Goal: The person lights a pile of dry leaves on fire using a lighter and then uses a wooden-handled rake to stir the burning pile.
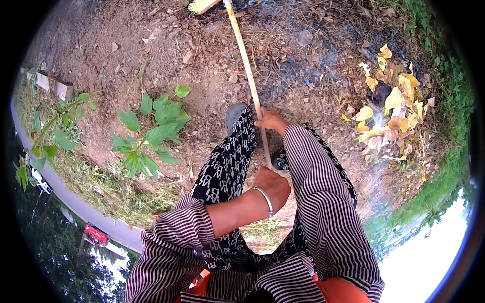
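A long wooden broom handle (244, 57) runs from between my feet to the far edge of the ground. At its far end the broom head (204, 5), with pale yellow-green bristles, is partly cut off by the top of the picture. My left hand (272, 189), below a silver bangle (265, 200), is closed around the near end of the pole. Farther along, my right hand (272, 120) grips the same pole with the thumb against it. Beneath the broom lies reddish soil (204, 79) with dry stalks, stones and dark ashy patches.
Smoke rises from a heap of yellow leaves (396, 106) on the right. Leafy green plants (163, 125) grow at the left, with a concrete block (63, 91) beyond. A road (72, 189) bearing a red vehicle (96, 235) curves past the lower left. Grey clogs (235, 115) are on my feet.
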Demonstrator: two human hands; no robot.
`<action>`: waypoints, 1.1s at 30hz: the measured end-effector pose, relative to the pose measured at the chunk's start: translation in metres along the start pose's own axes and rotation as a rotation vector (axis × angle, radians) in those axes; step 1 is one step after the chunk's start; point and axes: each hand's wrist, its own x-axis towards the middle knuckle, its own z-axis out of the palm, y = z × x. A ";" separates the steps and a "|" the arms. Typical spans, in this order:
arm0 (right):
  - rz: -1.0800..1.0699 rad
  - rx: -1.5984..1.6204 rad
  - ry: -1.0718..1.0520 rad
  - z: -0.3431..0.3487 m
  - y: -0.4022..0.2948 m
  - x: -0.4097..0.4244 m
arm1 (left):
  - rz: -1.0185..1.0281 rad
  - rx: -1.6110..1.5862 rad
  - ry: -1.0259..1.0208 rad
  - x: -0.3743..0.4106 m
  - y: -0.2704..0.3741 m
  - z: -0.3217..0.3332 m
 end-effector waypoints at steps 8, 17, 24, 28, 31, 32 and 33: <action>0.376 0.399 0.653 0.098 -0.025 -0.018 | 0.003 -0.037 -0.256 -0.007 -0.006 0.063; 0.172 0.584 0.820 -0.036 -0.132 -0.294 | 0.011 -0.777 -0.505 -0.080 0.009 0.112; 0.046 1.728 0.560 -0.001 -0.166 -0.471 | -0.094 -1.743 0.340 -0.231 -0.022 0.037; 0.255 1.610 0.708 0.037 -0.132 -0.549 | -0.230 -1.787 0.681 -0.297 -0.017 0.037; 0.341 1.548 0.730 0.074 -0.106 -0.609 | -0.395 -1.758 0.736 -0.335 -0.035 0.095; 0.329 1.558 0.748 0.092 -0.096 -0.628 | -0.451 -1.750 0.735 -0.350 -0.037 0.118; 0.360 1.593 0.774 0.114 -0.085 -0.653 | -0.499 -1.740 0.712 -0.354 -0.034 0.135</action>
